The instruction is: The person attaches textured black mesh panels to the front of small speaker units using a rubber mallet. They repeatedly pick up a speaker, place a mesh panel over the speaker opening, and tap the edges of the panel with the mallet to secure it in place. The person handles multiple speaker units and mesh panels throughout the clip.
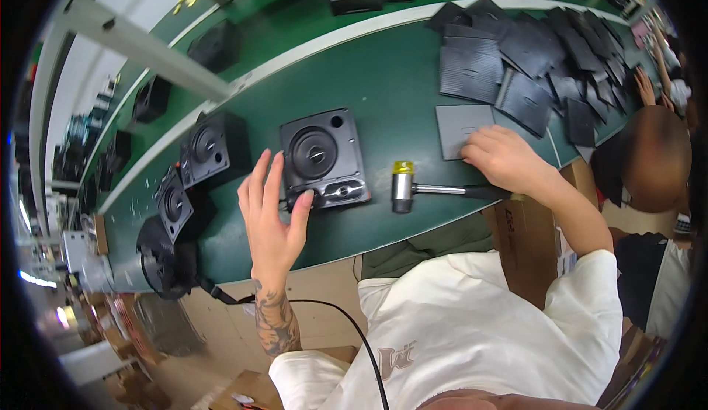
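Observation:
A black speaker box [322,158] lies face up on the green bench, its round cone, small round hole and control strip showing. My left hand [274,214] is open at its left side, fingers spread, the thumb by its lower left corner. Farther right, my right hand [509,161] has its fingers bent over the right edge of a grey, square speaker grille [455,126], which lies flat on the bench; the fingertips are partly hidden. Between the hands rests a mallet [403,186] with a yellow-and-black head, its handle end below my right wrist.
Many dark speaker grilles [531,49] are piled at the far right. Two more speaker boxes [210,148] stand left, near a black fan-like object [164,259]. A pale rail [332,40] runs behind. Another person's hand [646,87] is at the right edge, above a cardboard box [523,244].

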Demonstrator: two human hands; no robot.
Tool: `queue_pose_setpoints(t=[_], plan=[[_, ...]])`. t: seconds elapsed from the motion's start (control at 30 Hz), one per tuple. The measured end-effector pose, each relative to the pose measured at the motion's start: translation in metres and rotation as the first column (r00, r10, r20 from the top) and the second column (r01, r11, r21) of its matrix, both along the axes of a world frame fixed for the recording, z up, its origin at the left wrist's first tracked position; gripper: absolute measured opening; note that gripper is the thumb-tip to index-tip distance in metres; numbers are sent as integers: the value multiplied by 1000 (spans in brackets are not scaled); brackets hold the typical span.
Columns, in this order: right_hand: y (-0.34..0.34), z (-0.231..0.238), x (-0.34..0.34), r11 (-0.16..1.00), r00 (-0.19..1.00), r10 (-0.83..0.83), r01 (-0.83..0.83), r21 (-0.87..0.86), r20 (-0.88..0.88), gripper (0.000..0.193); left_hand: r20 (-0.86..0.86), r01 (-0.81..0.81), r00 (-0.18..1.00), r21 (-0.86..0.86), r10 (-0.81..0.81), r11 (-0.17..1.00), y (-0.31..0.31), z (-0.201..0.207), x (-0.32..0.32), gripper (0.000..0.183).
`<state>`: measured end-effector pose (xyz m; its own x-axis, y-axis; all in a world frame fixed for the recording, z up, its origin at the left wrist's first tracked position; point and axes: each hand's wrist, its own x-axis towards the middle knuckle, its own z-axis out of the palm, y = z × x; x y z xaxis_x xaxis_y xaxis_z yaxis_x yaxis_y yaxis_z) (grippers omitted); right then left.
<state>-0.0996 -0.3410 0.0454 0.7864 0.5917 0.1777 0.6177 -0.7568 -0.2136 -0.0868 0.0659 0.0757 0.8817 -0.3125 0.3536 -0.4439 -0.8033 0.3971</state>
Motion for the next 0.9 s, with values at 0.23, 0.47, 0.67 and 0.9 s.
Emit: queue_pose_setpoints(t=[0.23, 0.47, 0.67, 0.9], plan=[[25, 64, 10, 611, 889, 3, 360, 705, -457, 6, 47, 173, 985, -329, -167, 928, 11, 17, -1, 50], [146, 48, 4, 66, 880, 419, 217, 974, -224, 19, -145, -199, 797, -980, -587, -28, -64, 23, 20, 59], [124, 57, 20, 582, 978, 171, -4, 813, -117, 69, -231, -193, 890, -972, -394, 134, -22, 22, 27, 68], [158, 80, 37, 906, 959, 275, -284, 313, 74, 85, -276, -30, 820, -896, -501, 443, -30, 27, 46, 66]])
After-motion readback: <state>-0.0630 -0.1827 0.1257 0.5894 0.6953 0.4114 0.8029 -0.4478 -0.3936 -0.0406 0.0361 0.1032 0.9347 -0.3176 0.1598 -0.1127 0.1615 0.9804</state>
